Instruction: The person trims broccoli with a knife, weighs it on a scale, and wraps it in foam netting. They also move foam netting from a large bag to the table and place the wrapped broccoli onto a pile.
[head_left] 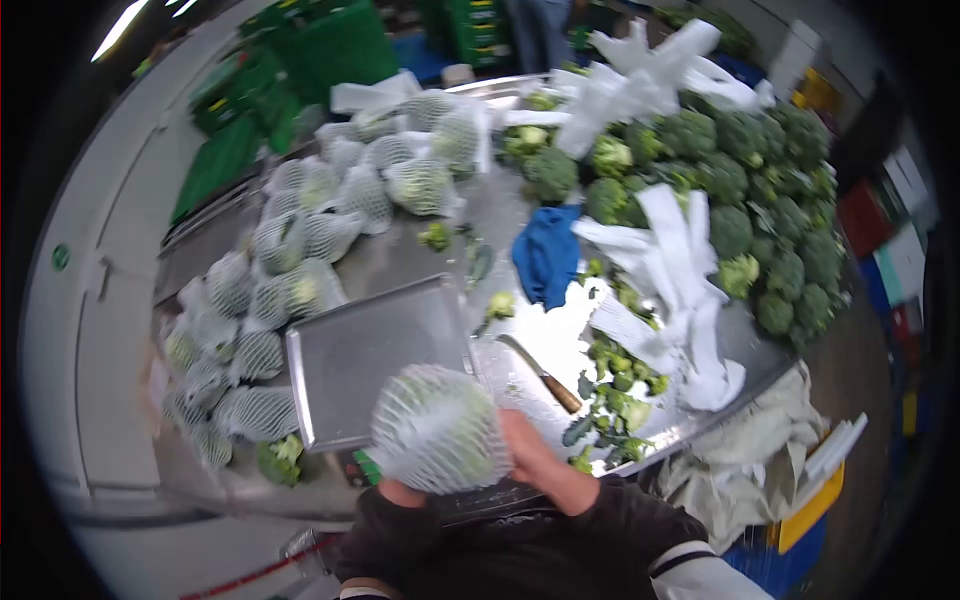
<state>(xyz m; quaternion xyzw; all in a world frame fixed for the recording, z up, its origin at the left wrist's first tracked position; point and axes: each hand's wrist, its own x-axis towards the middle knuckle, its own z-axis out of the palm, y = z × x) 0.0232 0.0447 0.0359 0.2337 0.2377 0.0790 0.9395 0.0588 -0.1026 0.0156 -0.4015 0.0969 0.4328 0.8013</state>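
Head view: both hands clasping netted broccoli (438, 428), left hand (400, 492) mostly hidden behind it.

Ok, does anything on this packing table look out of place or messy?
Mostly scraps: broccoli trimmings lie scattered over the metal table near the knife, whose blade is bare. A blue cloth lies crumpled among loose foam net sleeves. The netted broccoli in both hands looks intact.

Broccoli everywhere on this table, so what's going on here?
A person holds a netted broccoli head in both hands, the right hand clearly gripping it and the left hand mostly hidden beneath. In front lie a metal tray and a knife. Netted heads pile up on the left, bare broccoli on the right.
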